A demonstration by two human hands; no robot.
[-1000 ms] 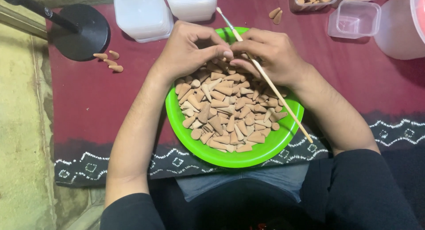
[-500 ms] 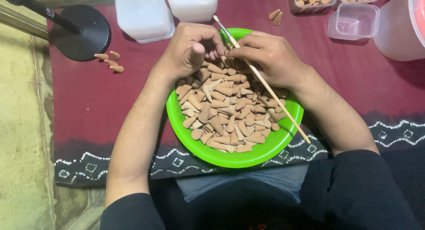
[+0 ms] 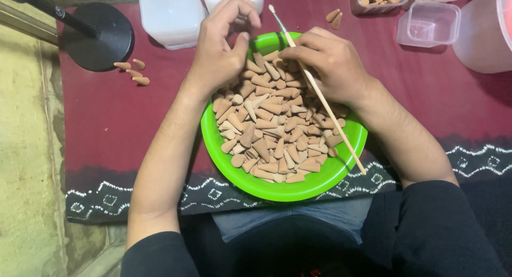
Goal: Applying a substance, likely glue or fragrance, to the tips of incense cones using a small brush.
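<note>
Cones (image 3: 272, 130) are piled in a green bowl (image 3: 320, 183) on dark red cloth (image 3: 122, 127) under both hands, the left hand (image 3: 221, 47) half curled, a thin brush (image 3: 314, 87) held by the right hand (image 3: 330, 63).

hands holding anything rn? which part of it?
Right hand holds a thin paintbrush, grip on the upper stick near the brush end. Left hand hovers over the cones in the green bowl; any pinched cone can't be told.
</note>
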